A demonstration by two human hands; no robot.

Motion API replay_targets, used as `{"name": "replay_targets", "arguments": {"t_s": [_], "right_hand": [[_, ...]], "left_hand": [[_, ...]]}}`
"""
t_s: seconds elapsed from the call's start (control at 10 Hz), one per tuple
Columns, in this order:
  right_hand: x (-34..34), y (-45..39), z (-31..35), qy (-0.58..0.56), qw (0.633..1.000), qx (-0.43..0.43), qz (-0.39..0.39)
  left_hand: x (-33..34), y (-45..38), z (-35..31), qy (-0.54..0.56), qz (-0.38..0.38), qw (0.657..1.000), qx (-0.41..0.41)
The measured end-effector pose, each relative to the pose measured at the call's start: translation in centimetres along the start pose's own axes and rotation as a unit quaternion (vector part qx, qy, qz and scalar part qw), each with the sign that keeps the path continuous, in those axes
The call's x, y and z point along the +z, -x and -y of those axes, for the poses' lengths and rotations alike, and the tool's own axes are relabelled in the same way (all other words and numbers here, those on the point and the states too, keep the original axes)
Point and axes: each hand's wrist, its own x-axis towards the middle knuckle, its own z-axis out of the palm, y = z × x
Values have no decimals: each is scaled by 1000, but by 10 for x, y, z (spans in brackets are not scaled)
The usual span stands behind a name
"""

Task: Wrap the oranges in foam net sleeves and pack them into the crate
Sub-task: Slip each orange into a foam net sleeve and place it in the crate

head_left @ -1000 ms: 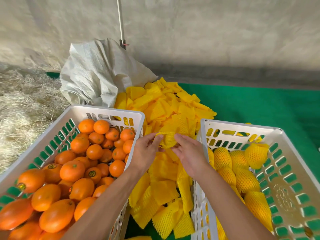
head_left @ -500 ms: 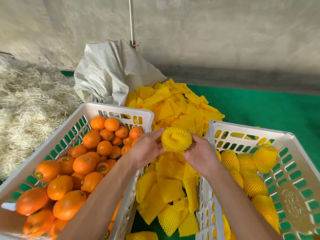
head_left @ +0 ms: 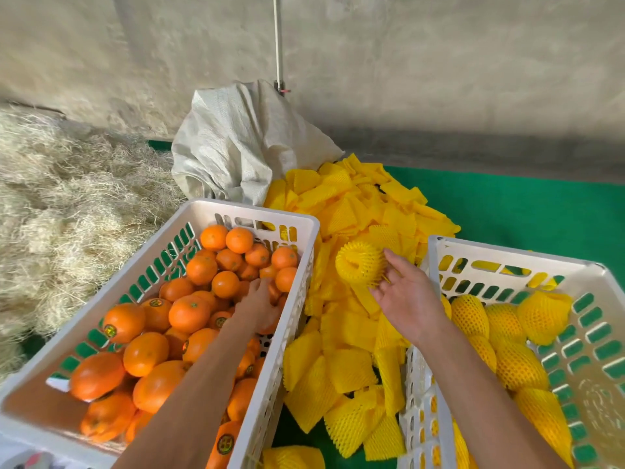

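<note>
1. We see two white crates side by side: the left crate (head_left: 297, 221) is full of bare oranges (head_left: 189, 313), and the right crate (head_left: 507, 255) holds wrapped oranges (head_left: 470, 314) along its near half.
2. Between the crates lies a heap of flat yellow foam sleeves (head_left: 351, 367) on a green mat (head_left: 541, 204); a grey woven sack (head_left: 243, 143) stands behind the heap, and straw (head_left: 67, 204) covers the ground on the left.
3. The right hand (head_left: 406, 296) is palm up, with its fingers spread and lightly curled under an opened sleeve (head_left: 360, 267) stretched into a rounded cup. The sleeve sits on the fingertips; it is not clamped. We cannot tell whether it already holds fruit.
4. The left hand (head_left: 258, 308) reaches down among the oranges at the right wall of the left crate. Its fingers are hidden behind the back of the hand, so we cannot tell whether they are closed on an orange.
5. Risks, as we judge them: the loosely cradled sleeve may roll off the fingertips into the heap or spring flat, since nothing pins it; an orange pulled from low in the pile may dislodge neighbours; an orange pushed into a half-open mouth may tear the net or leave skin uncovered.
</note>
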Motion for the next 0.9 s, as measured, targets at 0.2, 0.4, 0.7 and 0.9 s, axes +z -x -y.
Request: {"name": "replay_targets", "arguments": {"t_s": [0.2,0.4,0.7,0.9], "right_hand": [[-1,2,0,-6,1000,4,-7],[-1,2,1,-15,1000,8,-20],[0,2,0,-19,999,-3,-33],[-2,2,2,-6,999,-34,-36]], "left_hand": [[17,-28,23,17,3,1000,15],[29,-54,46,-22,6,999,-34],[18,-54,39,-79,-60,995,24],[-16,-28,1,57,-252,963,73]]}}
